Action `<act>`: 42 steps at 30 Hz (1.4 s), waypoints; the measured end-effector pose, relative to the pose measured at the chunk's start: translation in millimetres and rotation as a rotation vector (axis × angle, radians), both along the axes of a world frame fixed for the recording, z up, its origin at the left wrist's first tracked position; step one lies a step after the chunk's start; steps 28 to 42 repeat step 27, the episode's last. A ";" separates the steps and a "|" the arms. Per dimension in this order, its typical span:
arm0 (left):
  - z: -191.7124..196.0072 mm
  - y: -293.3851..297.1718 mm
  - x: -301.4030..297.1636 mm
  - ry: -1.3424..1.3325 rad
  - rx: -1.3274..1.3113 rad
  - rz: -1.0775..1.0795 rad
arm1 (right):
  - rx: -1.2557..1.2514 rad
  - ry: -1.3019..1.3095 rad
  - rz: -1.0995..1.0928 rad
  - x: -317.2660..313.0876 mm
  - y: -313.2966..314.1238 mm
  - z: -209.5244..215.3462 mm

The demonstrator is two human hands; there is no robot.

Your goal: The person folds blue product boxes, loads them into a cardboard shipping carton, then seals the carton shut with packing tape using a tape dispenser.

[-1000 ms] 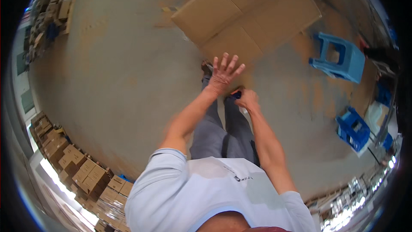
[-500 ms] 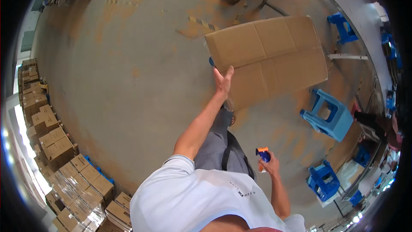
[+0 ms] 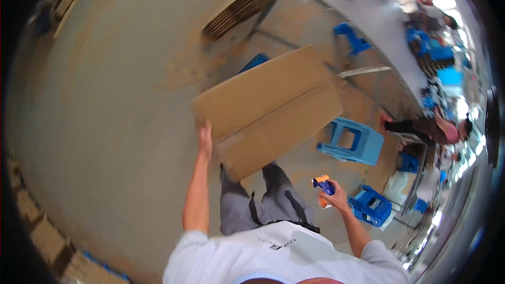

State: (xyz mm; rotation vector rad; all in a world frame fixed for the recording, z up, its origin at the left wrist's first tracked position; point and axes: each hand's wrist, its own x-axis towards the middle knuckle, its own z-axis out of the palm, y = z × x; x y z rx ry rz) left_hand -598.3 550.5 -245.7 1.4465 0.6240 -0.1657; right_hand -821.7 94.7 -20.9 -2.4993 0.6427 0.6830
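Observation:
A closed brown cardboard box (image 3: 273, 105) lies in front of my legs, with a seam running lengthwise along its top. My left hand (image 3: 205, 141) grips the box at its left end, its fingers partly hidden at the edge. Under the far side of the box, part of a blue stool (image 3: 254, 62) shows. Off to the right and apart from the box, my right hand (image 3: 334, 196) is wrapped round a blue and orange tape dispenser (image 3: 324, 184).
A light blue stool (image 3: 371, 146) lies to the right of the box, with a darker blue stool (image 3: 371, 206) nearer me. Flattened cardboard (image 3: 244, 2) is stacked at the far side. A long table (image 3: 363, 16) runs along the right, where people work. Boxes (image 3: 47, 242) stand at lower left.
My view has turned. The box has come leftward and nearer my legs, and my left hand has shifted from its top to its left end. The tape dispenser stays in my right hand.

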 end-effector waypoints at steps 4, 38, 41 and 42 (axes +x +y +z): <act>3.1 -23.1 -217.9 0.222 -0.259 0.170 | 0.000 -0.180 0.082 114.4 -20.5 39.8; 24.4 -17.2 -126.6 0.866 0.328 0.799 | -0.243 -0.888 0.856 868.4 -33.8 -81.0; 24.4 -17.2 -126.6 0.866 0.328 0.799 | -0.243 -0.888 0.856 868.4 -33.8 -81.0; 24.4 -17.2 -126.6 0.866 0.328 0.799 | -0.243 -0.888 0.856 868.4 -33.8 -81.0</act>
